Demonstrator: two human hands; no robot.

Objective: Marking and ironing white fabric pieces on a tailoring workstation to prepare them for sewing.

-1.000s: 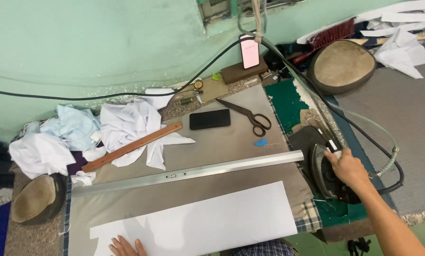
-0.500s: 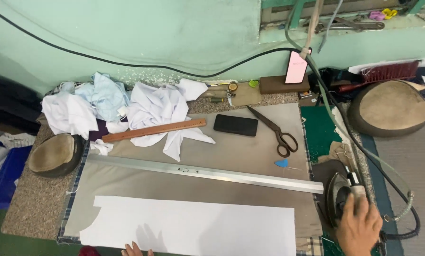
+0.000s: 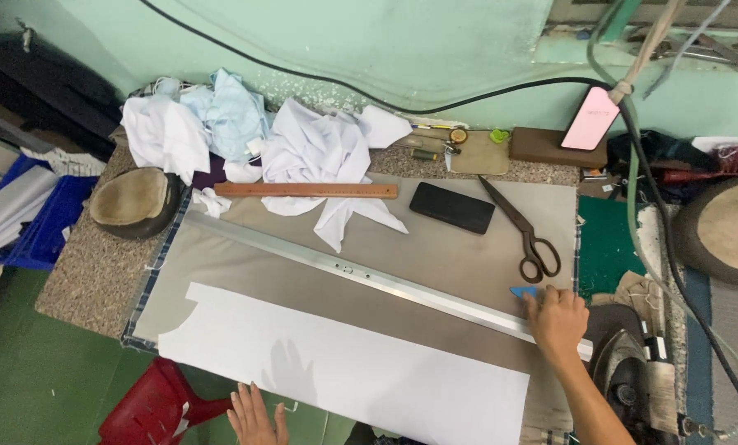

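My right hand rests on the right end of a long metal straightedge that lies slantwise across the grey padded table. A small blue chalk lies just under my fingertips. My left hand is flat at the near edge of a long white pattern piece, fingers apart, holding nothing. The black iron sits to the right of my right hand, apart from it.
Black scissors, a black phone and a wooden ruler lie at the back. White and pale blue cloth is heaped at the far left. Round pads sit at both sides. A pink phone hangs on a cable.
My right hand left the iron and moved left onto the end of the metal straightedge by the blue chalk. The view shifted to the left and down.
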